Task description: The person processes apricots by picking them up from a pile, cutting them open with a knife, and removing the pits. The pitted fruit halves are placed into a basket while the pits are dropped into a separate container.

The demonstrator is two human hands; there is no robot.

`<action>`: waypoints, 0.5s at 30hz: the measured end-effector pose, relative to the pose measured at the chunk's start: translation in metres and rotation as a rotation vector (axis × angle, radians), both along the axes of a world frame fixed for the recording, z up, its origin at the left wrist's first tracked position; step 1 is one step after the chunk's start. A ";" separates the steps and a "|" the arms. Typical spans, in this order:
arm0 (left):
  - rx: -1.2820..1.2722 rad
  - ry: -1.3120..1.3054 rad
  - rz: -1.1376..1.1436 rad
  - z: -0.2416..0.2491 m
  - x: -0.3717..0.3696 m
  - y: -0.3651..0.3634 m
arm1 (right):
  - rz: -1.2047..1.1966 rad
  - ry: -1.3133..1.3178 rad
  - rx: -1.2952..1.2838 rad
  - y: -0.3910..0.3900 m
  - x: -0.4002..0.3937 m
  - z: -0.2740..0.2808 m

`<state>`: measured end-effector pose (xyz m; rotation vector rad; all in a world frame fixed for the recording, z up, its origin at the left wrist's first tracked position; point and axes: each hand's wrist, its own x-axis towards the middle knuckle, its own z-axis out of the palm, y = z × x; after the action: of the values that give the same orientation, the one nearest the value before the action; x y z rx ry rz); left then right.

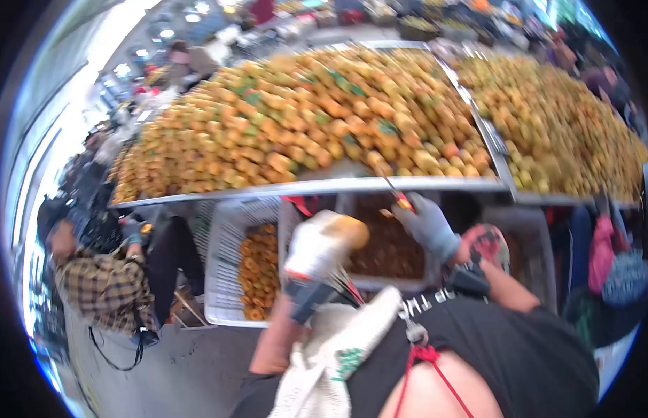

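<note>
My left hand (317, 244), in a white glove, is closed round an orange-yellow fruit (350, 232) above the crates. To its right, my right hand (428, 224), in a grey glove, grips a small knife (403, 201) with a red and yellow handle, its thin tip pointing up toward the tray edge. The hands are apart. Beyond them lies a large heap of orange and yellow-green fruit (282, 125) on a metal-edged tray (324, 187). Motion blurs the gloves and the fruit.
Below the tray, a white crate (223, 279) holds cut ring-like fruit pieces; a crate of dark brown pieces (383, 251) stands beside it. A person in a checked shirt (104, 289) sits at left, another in pink (602, 251) at right. A white cloth (338, 355) lies on my lap.
</note>
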<state>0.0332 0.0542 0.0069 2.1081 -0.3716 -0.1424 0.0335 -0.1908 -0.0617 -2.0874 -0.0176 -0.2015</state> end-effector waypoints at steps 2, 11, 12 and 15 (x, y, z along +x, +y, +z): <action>-0.377 -0.097 0.191 -0.049 0.033 0.063 | -0.013 0.040 0.065 -0.002 -0.008 0.007; 0.339 -0.390 0.649 -0.041 0.119 0.147 | 0.108 0.229 0.567 -0.008 0.014 -0.040; 0.192 -0.340 0.554 -0.033 0.128 0.100 | 0.103 0.231 0.605 -0.008 0.016 -0.037; 0.062 -0.237 0.111 -0.044 0.169 -0.004 | 0.067 0.209 0.542 -0.017 0.023 -0.031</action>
<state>0.2024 0.0502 -0.0369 2.2077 -0.3933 0.1643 0.0566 -0.2074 -0.0927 -1.5548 0.0850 0.0520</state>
